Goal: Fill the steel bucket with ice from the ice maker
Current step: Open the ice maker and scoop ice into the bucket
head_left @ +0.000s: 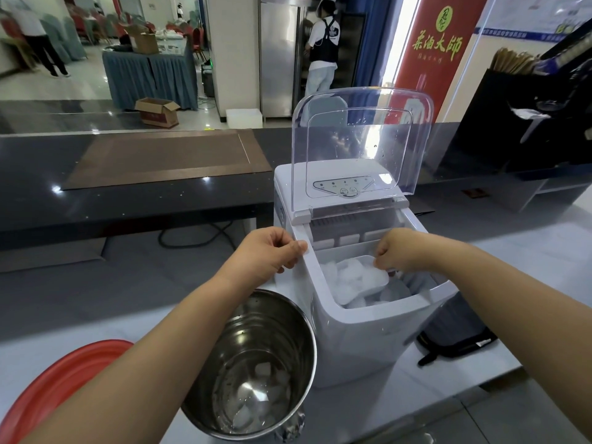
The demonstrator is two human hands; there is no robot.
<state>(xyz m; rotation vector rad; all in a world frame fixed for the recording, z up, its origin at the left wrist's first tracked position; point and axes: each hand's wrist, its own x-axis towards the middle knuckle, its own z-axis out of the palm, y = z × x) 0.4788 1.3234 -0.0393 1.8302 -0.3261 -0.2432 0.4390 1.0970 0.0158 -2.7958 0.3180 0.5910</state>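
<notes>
Pale tiled flooring runs back into a hall beyond a dark speckled counter [134,203], where a brown mat [166,158] lies flat, and further off stand a table with a blue skirt [150,75] and an open cardboard box [157,112] on the floor. At the lower left edge of the white worktop [480,421] sits a red round lid or basin [64,379], partly cut off by the frame. Just to its right the steel bucket [269,328] stands beside the ice maker's left front corner, with a shallow layer of ice cubes [256,405] across its bottom. Above the bucket the left hand [272,251] grips the left rim of the white ice maker [352,341], fingers curled over the edge and thumb pressed on the outer side. The machine's clear lid [362,139] is swung upright, and through it a person in a dark apron [323,43] shows at a steel cabinet. Inside the open bin, a white scoop [362,283] loaded with ice lies tilted on the heap of ice [394,294]. The right hand [397,251] reaches in from the right, fingers curled and pinching the scoop's near end. Behind hangs a red banner [442,43]; a dark bag [455,334] rests against the machine's right side.
</notes>
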